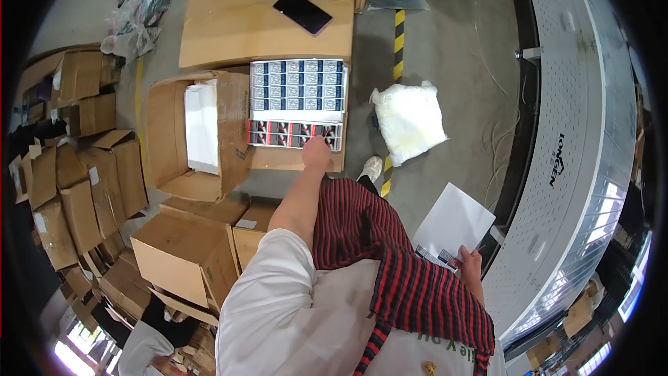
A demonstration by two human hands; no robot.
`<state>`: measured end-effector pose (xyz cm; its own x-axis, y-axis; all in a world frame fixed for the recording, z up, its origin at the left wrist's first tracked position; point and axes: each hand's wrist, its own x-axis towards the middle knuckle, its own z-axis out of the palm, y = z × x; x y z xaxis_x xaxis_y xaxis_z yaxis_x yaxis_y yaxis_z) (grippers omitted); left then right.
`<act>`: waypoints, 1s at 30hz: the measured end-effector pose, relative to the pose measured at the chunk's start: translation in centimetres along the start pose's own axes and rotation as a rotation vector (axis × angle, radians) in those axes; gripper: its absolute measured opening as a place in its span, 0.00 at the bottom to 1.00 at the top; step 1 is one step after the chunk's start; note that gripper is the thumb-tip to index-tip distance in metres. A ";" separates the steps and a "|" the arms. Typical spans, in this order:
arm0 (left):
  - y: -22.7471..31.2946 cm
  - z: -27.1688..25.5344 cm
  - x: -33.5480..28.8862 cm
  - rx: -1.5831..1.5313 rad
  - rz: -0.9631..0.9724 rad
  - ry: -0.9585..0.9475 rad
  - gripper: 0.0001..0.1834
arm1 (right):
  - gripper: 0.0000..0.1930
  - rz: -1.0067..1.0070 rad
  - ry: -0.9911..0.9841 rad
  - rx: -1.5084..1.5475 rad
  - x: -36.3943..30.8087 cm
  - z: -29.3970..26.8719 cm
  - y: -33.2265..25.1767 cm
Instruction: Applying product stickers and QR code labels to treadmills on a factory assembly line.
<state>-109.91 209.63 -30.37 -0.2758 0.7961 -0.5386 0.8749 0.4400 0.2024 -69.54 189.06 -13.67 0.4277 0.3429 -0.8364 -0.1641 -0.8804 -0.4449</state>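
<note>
A sheet of printed labels (296,89), blue and white squares in rows, lies on a cardboard surface ahead of me. Along its near side runs a strip of red, black and grey printed labels (280,134). My left hand (317,152) rests at the right part of this strip with its fingers curled down; whatever they pinch is hidden. Held out low on the right, my right hand (471,268) grips a white paper sheet (456,220) by its near edge. A few blue labels show along that edge beside the fingers.
Left of the labels stands an open carton (233,125) with white sheets (202,127) inside. A black phone (303,12) lies farther back on the cardboard. On the floor to the right is a white plastic-wrapped bundle (410,122), with a long white machine (557,146) beyond.
</note>
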 end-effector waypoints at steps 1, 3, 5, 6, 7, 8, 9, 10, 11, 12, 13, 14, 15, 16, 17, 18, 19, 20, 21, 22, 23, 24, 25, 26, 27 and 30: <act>-0.9 0.1 0.5 -0.010 -0.021 0.001 0.07 | 0.13 0.002 -0.014 -0.013 -0.5 1.0 -1.0; -3.2 0.7 1.6 -0.059 -0.011 0.068 0.08 | 0.13 -0.003 -0.037 -0.033 -0.9 2.4 -1.7; -3.2 -1.2 1.3 -0.129 -0.008 0.103 0.07 | 0.13 -0.014 -0.037 -0.067 -0.8 2.7 -1.4; -3.3 -2.0 1.1 -0.192 -0.004 0.138 0.08 | 0.13 -0.018 -0.035 -0.070 -0.9 3.1 -1.4; -4.0 -2.5 1.2 -0.197 -0.010 0.146 0.08 | 0.13 -0.030 -0.035 -0.084 -1.0 3.8 -1.7; -4.8 -2.9 1.3 -0.249 -0.042 0.129 0.09 | 0.13 -0.043 -0.035 -0.097 -1.2 4.5 -2.0; -5.6 -3.2 1.3 -0.301 -0.072 0.111 0.11 | 0.13 -0.048 -0.040 -0.101 -1.5 5.3 -2.3; -6.2 -3.6 1.4 -0.305 -0.074 0.115 0.11 | 0.13 -0.058 -0.039 -0.103 -1.9 6.1 -3.0; -6.8 -3.9 1.4 -0.372 -0.065 0.085 0.13 | 0.13 -0.067 -0.038 -0.105 -2.3 7.0 -3.6; -7.5 -4.2 1.5 -0.437 -0.055 0.054 0.14 | 0.13 -0.068 -0.039 -0.109 -2.6 7.9 -4.0; -8.5 -4.1 1.9 -0.506 -0.025 0.055 0.14 | 0.13 -0.084 -0.038 -0.145 -2.7 8.9 -4.5; -9.4 -3.9 2.2 -0.506 -0.031 0.057 0.14 | 0.13 -0.098 -0.037 -0.181 -2.8 9.9 -4.9; -10.3 -3.8 2.4 -0.564 -0.045 0.049 0.15 | 0.13 -0.096 -0.042 -0.184 -2.7 10.9 -5.2; -10.4 -4.4 2.4 -0.631 -0.038 0.046 0.15 | 0.13 -0.124 -0.047 -0.178 -3.1 11.4 -5.5; -10.6 -4.8 2.5 -0.639 -0.022 0.052 0.15 | 0.12 -0.153 -0.052 -0.171 -3.6 11.8 -5.7; -10.9 -5.2 2.8 -0.615 0.023 0.062 0.14 | 0.12 -0.170 -0.044 -0.162 -3.8 11.9 -5.8; -10.9 -5.7 3.0 -0.585 0.072 0.071 0.12 | 0.14 -0.164 -0.057 -0.213 -3.6 11.6 -5.7; -11.2 -5.5 3.1 -0.533 0.067 0.109 0.11 | 0.15 -0.161 -0.069 -0.263 -3.3 11.7 -5.7; -11.6 -5.5 3.1 -0.481 0.063 0.164 0.09 | 0.15 -0.170 -0.047 -0.257 -3.0 12.4 -5.3; -10.8 -6.2 3.0 -0.472 0.091 0.145 0.08 | 0.15 -0.191 -0.005 -0.241 -2.7 13.3 -5.4; -9.9 -7.3 2.5 -0.558 0.148 0.172 0.08 | 0.15 -0.146 0.026 -0.208 -3.4 15.1 -6.6; -8.1 -8.5 1.7 -0.604 0.231 0.210 0.08 | 0.15 -0.151 -0.014 -0.089 -3.9 16.3 -7.2; -5.4 -11.1 0.1 -0.658 0.311 0.150 0.08 | 0.15 -0.163 -0.054 0.018 -4.7 17.6 -8.1; -2.1 -14.5 -2.1 -0.685 0.438 0.044 0.08 | 0.15 -0.194 -0.099 0.084 -5.2 18.2 -8.7; 0.0 -15.8 -3.8 -0.614 0.662 0.058 0.08 | 0.15 -0.189 -0.175 0.156 -5.6 19.2 -9.2; 6.2 -17.6 -8.7 -0.328 1.252 -0.241 0.08 | 0.15 -0.147 -0.431 0.467 -7.0 20.8 -10.7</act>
<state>-109.14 212.76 -10.01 0.7527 0.6575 0.0333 0.3384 -0.4298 0.8371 -89.32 202.90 -9.70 0.0966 0.6351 -0.7663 -0.5411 -0.6127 -0.5760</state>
